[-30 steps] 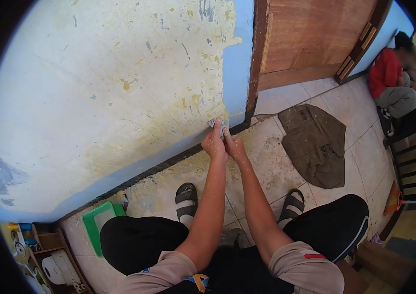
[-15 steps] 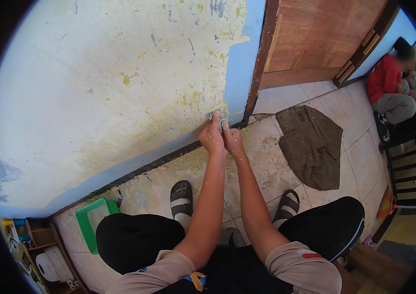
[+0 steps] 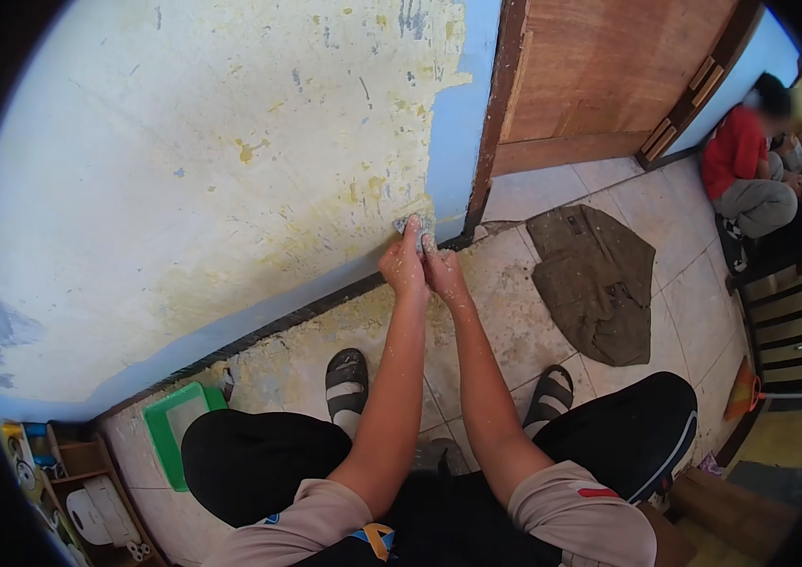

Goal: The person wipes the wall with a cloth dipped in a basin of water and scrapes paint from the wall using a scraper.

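- My left grip and right grip: reaching forward, side by side, both closed on one grey scraper at the wall.
- Scraper's lower part: hidden within the grips.

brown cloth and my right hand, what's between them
In the head view, only the dirt-specked floor shows between the right hand and the brown cloth; no other object lies in that stretch.

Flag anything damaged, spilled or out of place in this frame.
Yes. The wall is patchy and scarred, with blue paint showing along its bottom and beside the door. Pale flakes litter the floor below it, and what looks like a brown garment lies on the floor too, an odd spot for clothing.
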`<state>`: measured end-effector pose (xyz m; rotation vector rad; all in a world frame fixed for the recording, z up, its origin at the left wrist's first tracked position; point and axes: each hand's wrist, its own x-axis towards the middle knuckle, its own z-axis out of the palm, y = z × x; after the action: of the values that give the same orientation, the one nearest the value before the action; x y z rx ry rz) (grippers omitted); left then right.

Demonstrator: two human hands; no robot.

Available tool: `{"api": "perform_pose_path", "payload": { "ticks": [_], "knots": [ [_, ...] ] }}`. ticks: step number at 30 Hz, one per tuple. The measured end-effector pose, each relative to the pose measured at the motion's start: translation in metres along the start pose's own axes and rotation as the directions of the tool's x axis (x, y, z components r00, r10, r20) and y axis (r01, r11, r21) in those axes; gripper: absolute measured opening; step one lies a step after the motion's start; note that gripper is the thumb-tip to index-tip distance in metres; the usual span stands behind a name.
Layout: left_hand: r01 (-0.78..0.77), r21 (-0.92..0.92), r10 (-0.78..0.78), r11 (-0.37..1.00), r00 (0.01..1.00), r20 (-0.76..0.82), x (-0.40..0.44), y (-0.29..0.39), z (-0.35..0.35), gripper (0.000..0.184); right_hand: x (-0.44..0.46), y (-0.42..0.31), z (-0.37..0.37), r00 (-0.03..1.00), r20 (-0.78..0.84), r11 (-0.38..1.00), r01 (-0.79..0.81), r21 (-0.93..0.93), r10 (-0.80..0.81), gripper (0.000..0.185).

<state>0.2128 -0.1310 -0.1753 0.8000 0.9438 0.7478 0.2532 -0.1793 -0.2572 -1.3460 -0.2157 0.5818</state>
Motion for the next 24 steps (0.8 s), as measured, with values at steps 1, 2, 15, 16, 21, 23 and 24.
{"api": "perform_pose_path", "payload": {
  "ticks": [1, 2, 15, 16, 21, 23, 24],
  "knots": [
    [-0.003, -0.001, 0.003, 1.0, 1.0, 0.007, 0.002, -0.004, 0.001, 0.035, -0.001, -0.004, -0.003, 1.0, -0.003, 1.0, 0.007, 0.001, -0.007, 0.052],
    [-0.024, 0.018, 0.024, 1.0, 1.0, -0.006, 0.005, -0.007, 0.002, 0.035, -0.002, -0.008, -0.007, 0.999, 0.017, 0.998, -0.031, -0.047, 0.032, 0.052],
    [-0.054, 0.032, 0.053, 0.998, 0.998, 0.028, 0.001, 0.009, 0.002, 0.034, -0.015, -0.046, -0.003, 0.983, 0.117, 0.987, -0.128, -0.099, 0.14, 0.055],
    [-0.054, 0.037, 0.053, 0.998, 0.998, 0.027, -0.001, 0.011, 0.001, 0.034, -0.018, -0.049, -0.002, 0.983, 0.116, 0.987, -0.132, -0.095, 0.142, 0.055],
    [-0.028, 0.037, 0.024, 0.999, 0.996, 0.087, -0.004, 0.024, 0.002, 0.032, -0.028, -0.064, -0.002, 0.984, 0.13, 0.99, -0.107, -0.097, 0.119, 0.057],
    [-0.016, 0.045, 0.013, 0.999, 0.998, 0.066, -0.01, 0.028, 0.004, 0.032, -0.032, -0.068, 0.003, 0.992, 0.094, 0.993, -0.078, -0.092, 0.086, 0.06],
    [-0.005, 0.056, 0.003, 0.998, 0.999, 0.044, -0.011, 0.027, 0.006, 0.031, -0.03, -0.068, 0.005, 0.997, 0.057, 0.995, -0.048, -0.085, 0.053, 0.064]
  ]
}}
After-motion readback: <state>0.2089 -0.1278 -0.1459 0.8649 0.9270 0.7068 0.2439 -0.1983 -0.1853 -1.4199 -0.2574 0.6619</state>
